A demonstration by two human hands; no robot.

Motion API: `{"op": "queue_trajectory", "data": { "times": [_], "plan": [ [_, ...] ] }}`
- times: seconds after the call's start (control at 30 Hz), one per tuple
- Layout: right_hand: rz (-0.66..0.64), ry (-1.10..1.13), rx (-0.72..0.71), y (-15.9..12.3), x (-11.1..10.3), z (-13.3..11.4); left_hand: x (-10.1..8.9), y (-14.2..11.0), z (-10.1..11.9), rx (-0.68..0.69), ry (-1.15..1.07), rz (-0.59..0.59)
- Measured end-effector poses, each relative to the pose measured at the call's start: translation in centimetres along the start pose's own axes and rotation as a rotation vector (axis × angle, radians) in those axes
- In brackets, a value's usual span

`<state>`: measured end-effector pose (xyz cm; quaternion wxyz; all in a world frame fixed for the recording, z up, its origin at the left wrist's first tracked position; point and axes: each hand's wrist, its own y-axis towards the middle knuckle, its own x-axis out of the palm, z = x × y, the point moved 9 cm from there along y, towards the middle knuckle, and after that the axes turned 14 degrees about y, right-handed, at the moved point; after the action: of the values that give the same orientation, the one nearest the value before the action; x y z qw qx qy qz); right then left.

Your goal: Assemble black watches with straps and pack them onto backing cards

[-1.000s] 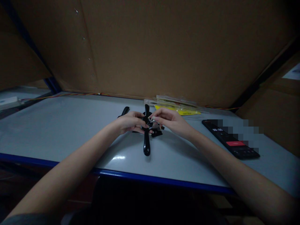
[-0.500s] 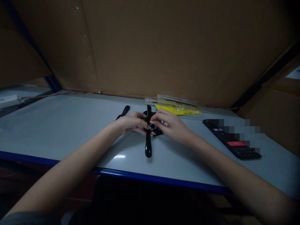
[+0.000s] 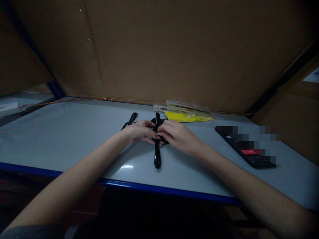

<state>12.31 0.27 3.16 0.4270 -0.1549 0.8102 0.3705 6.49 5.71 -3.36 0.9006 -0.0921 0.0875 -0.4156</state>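
Both the left hand and right hand meet at the black two-handled tool, inward of the blue table edge, long axis roughly square to it, left fingers gripping its middle, right fingers bunched there, their hold hidden.

The left hand and right hand hide the black piece at its middle. Pixelation covers part of the phone.
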Motion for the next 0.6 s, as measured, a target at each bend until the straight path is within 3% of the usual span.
{"op": "queue_trajectory", "data": {
  "times": [0.27, 0.4, 0.6],
  "plan": [
    [0.088, 0.081, 0.037, -0.1, -0.5, 0.1, -0.2, 0.0, 0.1, 0.0, 0.058, 0.057],
    [0.194, 0.183, 0.116, -0.2, -0.7, 0.9, -0.5, -0.1, 0.1, -0.026, 0.07, 0.128],
    [0.238, 0.393, 0.246, -0.4, -0.7, 2.6, -0.9, -0.2, 0.3, -0.023, 0.042, 0.159]
  ]
}}
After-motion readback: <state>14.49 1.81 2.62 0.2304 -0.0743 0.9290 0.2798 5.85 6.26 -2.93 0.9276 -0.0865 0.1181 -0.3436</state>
